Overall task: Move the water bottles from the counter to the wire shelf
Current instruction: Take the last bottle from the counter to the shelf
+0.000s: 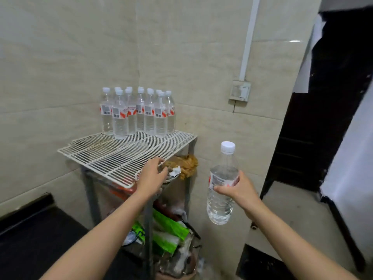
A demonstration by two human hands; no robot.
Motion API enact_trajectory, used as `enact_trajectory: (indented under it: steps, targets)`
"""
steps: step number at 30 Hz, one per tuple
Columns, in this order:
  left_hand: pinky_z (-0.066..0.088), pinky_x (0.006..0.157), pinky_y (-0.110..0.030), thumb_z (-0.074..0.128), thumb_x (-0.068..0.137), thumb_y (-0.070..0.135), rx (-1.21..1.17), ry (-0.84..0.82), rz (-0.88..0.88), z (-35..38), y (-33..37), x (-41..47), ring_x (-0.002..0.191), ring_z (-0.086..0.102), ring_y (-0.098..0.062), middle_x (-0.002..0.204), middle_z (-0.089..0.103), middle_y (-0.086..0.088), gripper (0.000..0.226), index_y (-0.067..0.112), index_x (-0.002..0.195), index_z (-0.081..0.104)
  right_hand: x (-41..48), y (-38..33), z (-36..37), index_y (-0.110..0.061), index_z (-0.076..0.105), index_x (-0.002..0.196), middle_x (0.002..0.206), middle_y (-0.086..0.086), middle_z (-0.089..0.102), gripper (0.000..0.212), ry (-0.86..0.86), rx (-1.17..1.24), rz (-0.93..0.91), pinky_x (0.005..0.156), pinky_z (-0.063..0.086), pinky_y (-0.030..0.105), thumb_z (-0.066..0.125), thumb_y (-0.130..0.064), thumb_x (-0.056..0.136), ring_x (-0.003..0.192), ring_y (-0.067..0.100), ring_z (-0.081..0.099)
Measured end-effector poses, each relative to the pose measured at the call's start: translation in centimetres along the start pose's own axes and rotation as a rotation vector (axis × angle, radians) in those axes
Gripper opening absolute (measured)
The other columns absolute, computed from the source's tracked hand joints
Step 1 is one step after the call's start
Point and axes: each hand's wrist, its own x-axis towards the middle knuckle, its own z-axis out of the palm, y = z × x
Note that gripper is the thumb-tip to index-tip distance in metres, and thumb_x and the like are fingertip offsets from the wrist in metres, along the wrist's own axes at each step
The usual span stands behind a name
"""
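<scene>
Head view gives us a cluster of about ten water bottles [139,114] standing upright at the back of the white wire shelf [113,156], against the tiled wall; some overlap, so we cannot count exactly. One more bottle [222,184] is in our right hand [239,188], fingers wrapped around its label, held upright to the right of the shelf. It is clear, full, with a white cap and a red-and-white label. Our left hand [152,174] rests loosely spread at the shelf's front edge, holding nothing.
</scene>
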Motion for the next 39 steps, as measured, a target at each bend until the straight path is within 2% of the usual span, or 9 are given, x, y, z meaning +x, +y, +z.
enact_trajectory:
  steps: [5, 8, 11, 17, 21, 27, 30, 32, 39]
  targets:
    - [0.04, 0.099, -0.038, 0.055, 0.086, 0.018, 0.046, 0.075, -0.017, 1.5, -0.8, 9.4, 0.115, 0.051, -0.029, 0.124, 0.056, -0.017, 0.039, 0.004, 0.122, 0.053, 9.8, -1.2, 0.5, -0.026, 0.057, 0.092, 0.099, -0.001, 0.069, 0.055, -0.005, 0.003, -0.009, 0.09, 0.051, 0.047, 0.081, -0.031, 0.043, 0.093, 0.018, 0.065]
    - [0.041, 0.099, -0.039, 0.054, 0.087, 0.019, 0.069, 0.118, -0.064, 1.1, -1.8, 12.4, 0.115, 0.052, -0.028, 0.124, 0.055, -0.016, 0.038, 0.004, 0.122, 0.053, 14.6, -1.7, 1.8, -0.021, 0.058, 0.1, 0.097, -0.001, 0.069, 0.06, -0.039, 0.01, -0.044, 0.088, 0.052, 0.043, 0.082, -0.029, 0.045, 0.092, 0.018, 0.065]
    - [0.042, 0.101, -0.04, 0.053, 0.088, 0.02, 0.121, 0.161, -0.105, 0.3, -3.3, 14.1, 0.117, 0.051, -0.026, 0.126, 0.054, -0.014, 0.038, 0.006, 0.124, 0.052, 19.1, -2.9, 3.9, -0.02, 0.054, 0.1, 0.091, -0.007, 0.064, 0.049, -0.111, 0.059, -0.098, 0.083, 0.05, 0.035, 0.082, -0.014, 0.06, 0.09, 0.017, 0.062]
    - [0.04, 0.103, -0.042, 0.052, 0.089, 0.022, 0.244, 0.283, -0.261, -2.5, -6.0, 14.9, 0.119, 0.05, -0.024, 0.129, 0.054, -0.012, 0.04, 0.008, 0.127, 0.049, 27.4, -6.9, 10.4, -0.016, 0.054, 0.108, 0.088, -0.009, 0.061, 0.051, -0.251, 0.198, -0.258, 0.075, 0.048, 0.027, 0.08, -0.011, 0.064, 0.083, 0.011, 0.06]
    - [0.04, 0.102, -0.039, 0.052, 0.088, 0.019, 0.32, 0.439, -0.409, -4.4, -7.1, 14.5, 0.118, 0.05, -0.025, 0.128, 0.053, -0.012, 0.038, 0.007, 0.125, 0.05, 32.6, -9.2, 17.4, -0.015, 0.046, 0.105, 0.077, -0.01, 0.048, 0.049, -0.435, 0.225, -0.284, 0.064, 0.041, 0.023, 0.078, -0.017, 0.067, 0.072, 0.01, 0.049]
    - [0.039, 0.099, -0.036, 0.051, 0.089, 0.019, 0.413, 0.625, -0.632, -3.4, -6.1, 12.6, 0.118, 0.049, -0.024, 0.129, 0.052, -0.011, 0.038, 0.008, 0.126, 0.049, 37.3, -10.4, 26.0, -0.011, 0.044, 0.12, 0.109, 0.005, 0.059, 0.065, -0.522, 0.182, -0.296, 0.084, 0.05, 0.039, 0.077, -0.031, 0.068, 0.095, 0.025, 0.058]
    - [0.039, 0.099, -0.033, 0.048, 0.091, 0.024, 0.47, 0.664, -0.714, -1.6, -5.1, 12.1, 0.121, 0.047, -0.02, 0.132, 0.05, -0.007, 0.04, 0.011, 0.129, 0.046, 39.0, -11.1, 28.0, -0.012, 0.04, 0.126, 0.123, 0.008, 0.056, 0.071, -0.482, 0.173, -0.296, 0.085, 0.044, 0.037, 0.077, -0.03, 0.069, 0.107, 0.031, 0.056]
    - [0.039, 0.1, -0.033, 0.047, 0.091, 0.026, 0.499, 0.673, -0.756, -0.1, -4.6, 11.8, 0.122, 0.046, -0.019, 0.132, 0.049, -0.005, 0.04, 0.012, 0.129, 0.046, 40.1, -10.8, 28.8, -0.013, 0.037, 0.129, 0.129, 0.012, 0.053, 0.077, -0.459, 0.142, -0.273, 0.09, 0.046, 0.043, 0.078, -0.033, 0.067, 0.112, 0.035, 0.053]
    - [0.03, 0.102, -0.028, 0.044, 0.091, 0.026, 0.645, 0.686, -0.826, 4.7, -3.0, 11.6, 0.124, 0.042, -0.015, 0.135, 0.047, 0.002, 0.041, 0.018, 0.131, 0.044, 41.2, -8.7, 28.5, -0.007, 0.032, 0.126, 0.122, 0.02, 0.055, 0.068, -0.546, 0.071, -0.261, 0.085, 0.051, 0.05, 0.072, -0.025, 0.075, 0.101, 0.038, 0.059]
